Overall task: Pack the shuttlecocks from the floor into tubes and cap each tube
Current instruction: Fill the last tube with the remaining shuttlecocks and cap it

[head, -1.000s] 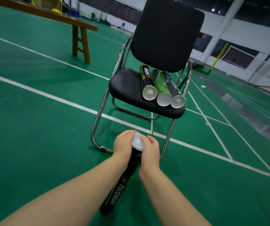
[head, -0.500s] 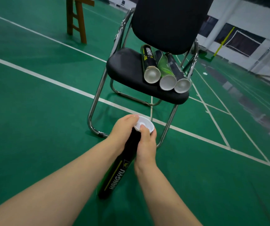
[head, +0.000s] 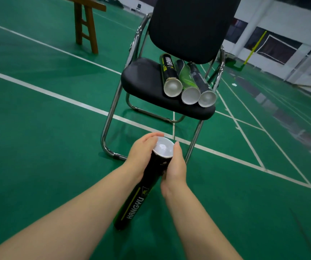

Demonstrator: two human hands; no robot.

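Held tube: a black HANGYU tube [head: 137, 199] runs diagonally through the lower centre of the frame. Its far end points toward the chair and its near end hangs low above the green floor [head: 38, 147].
Cap: a white cap [head: 163, 148] sits in the far mouth of that tube, its dished face turned to the camera. It looks fully seated, though the far rim is hidden.
Left hand: the left hand [head: 141, 156] wraps the tube just below the cap, fingers curled round the barrel and the topmost finger lying along the cap's rim.
Right hand: the right hand [head: 175, 166] grips the opposite side, thumb straight up against the cap's edge. Its other fingers go behind the tube, so I cannot tell how they lie.
Chair: a black chair [head: 143, 77] stands in the upper centre. Three tubes lie side by side on its seat, touching: a black tube [head: 167, 70], a green tube [head: 185, 76] and a dark tube [head: 200, 79]. Their pale ends face the camera and look closed.
Background: a wooden bench [head: 87, 25] stands at the upper left.
Progress: judged late. Three tubes look finished, and the fourth seems capped or a last press away.
Left to do: probably setting this tube with the others. No loose shuttlecocks show on the visible floor.
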